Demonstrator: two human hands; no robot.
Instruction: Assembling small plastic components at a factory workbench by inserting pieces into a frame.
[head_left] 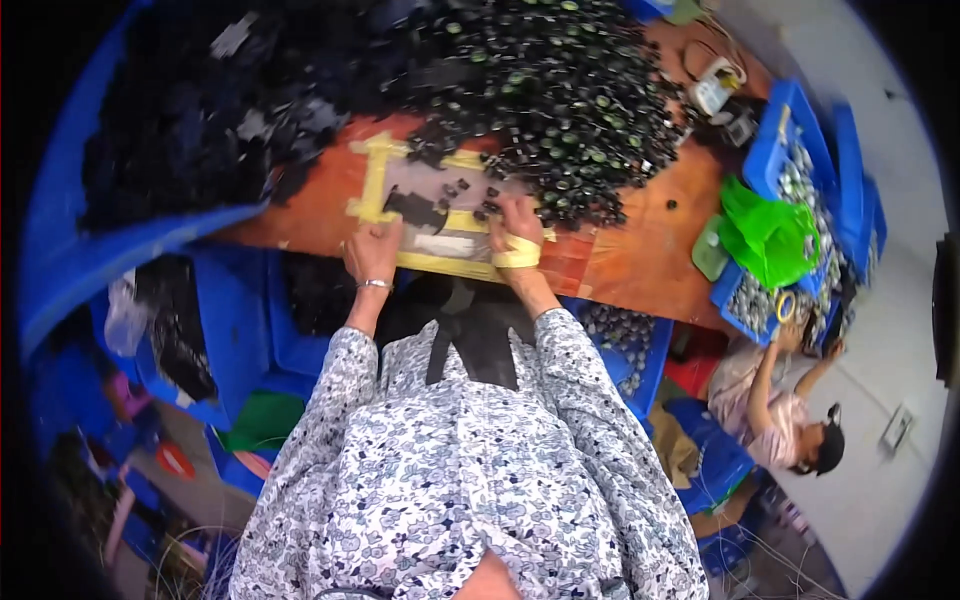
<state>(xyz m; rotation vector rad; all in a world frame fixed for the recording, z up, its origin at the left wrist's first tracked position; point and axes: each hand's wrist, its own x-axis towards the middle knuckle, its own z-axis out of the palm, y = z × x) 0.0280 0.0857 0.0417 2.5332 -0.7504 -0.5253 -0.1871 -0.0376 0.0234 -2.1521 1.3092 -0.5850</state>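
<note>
My left hand is closed at the lower left of a mat edged with yellow tape. Its fingertips lie beside a flat, dark, irregular piece, and what they pinch is hidden. My right hand, with yellow tape around its wrist, rests at the mat's right side. Its fingers are bunched at a small black part. Other small black parts lie loose between the hands. A white strip lies near the mat's front edge.
Flat black pieces are heaped at the far left. A pile of small round black parts covers the far middle. Blue bins and a green bag stand at the right, where another person works. More blue crates stand below the table.
</note>
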